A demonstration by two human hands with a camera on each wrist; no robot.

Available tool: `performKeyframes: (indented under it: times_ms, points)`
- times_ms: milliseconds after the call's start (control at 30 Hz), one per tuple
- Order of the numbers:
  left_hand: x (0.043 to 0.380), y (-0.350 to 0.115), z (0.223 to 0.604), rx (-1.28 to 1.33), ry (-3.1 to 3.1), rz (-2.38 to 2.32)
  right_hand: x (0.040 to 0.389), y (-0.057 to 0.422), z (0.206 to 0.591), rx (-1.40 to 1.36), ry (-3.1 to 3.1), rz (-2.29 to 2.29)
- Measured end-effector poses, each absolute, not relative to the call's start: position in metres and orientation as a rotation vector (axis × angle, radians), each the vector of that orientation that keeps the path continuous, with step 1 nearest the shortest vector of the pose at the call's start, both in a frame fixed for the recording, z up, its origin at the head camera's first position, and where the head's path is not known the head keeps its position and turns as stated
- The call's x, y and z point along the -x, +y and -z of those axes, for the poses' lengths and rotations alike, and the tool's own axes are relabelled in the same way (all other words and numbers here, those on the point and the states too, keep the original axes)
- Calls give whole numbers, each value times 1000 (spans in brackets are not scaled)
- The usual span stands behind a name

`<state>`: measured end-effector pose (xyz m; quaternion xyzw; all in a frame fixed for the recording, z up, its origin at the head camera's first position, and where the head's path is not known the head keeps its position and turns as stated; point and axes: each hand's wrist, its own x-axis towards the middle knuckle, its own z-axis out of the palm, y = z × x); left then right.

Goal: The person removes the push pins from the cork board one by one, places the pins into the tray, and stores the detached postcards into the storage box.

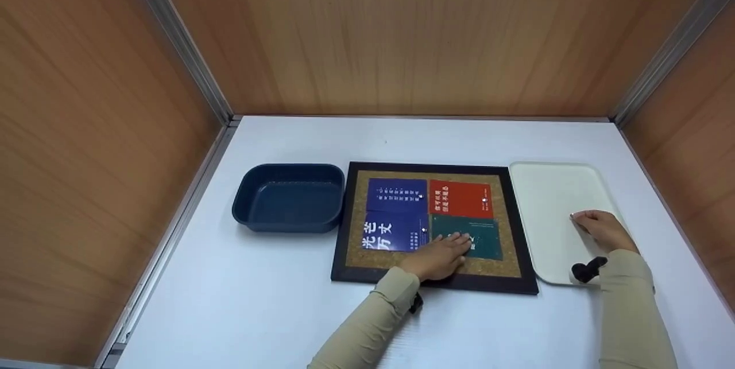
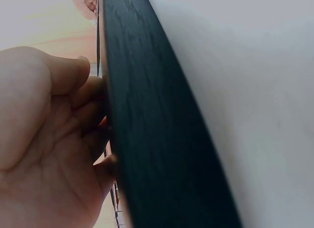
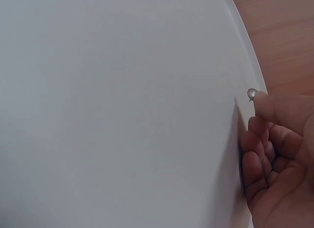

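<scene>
Wood-grain panels (image 1: 402, 36) wall in our white counter (image 1: 229, 288). Near its right edge, above the white tray (image 1: 545, 202), we see a metal tack (image 3: 252, 93) pinched at the fingertips of the right hand (image 1: 606, 231); we judge it light, stiff and slick, sharp at the point, best taken by its rounded head. Our left hand (image 1: 439, 257) rests with fingers extended on the green card (image 1: 487, 240), thin and easily creased, we think, so best pressed flat. Under the card, mid-counter, lies the framed corkboard (image 1: 494, 267); toward the left edge sits a blue bin (image 1: 288, 228).
</scene>
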<state>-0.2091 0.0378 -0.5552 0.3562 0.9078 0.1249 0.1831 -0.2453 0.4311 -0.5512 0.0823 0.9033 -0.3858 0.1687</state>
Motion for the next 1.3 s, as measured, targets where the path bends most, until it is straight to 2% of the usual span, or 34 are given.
performKeyframes:
  times_ms: [467,867,1300]
  points:
    - [208,39,554,-1016,2571,-346,243,434,551,-213,2518,1220]
    - [209,39,554,-1015,2571,-343,242,437,553,-304,2412,1426]
    - [210,40,556,-1018,2569,-339,243,431,552,-285,2525,1411]
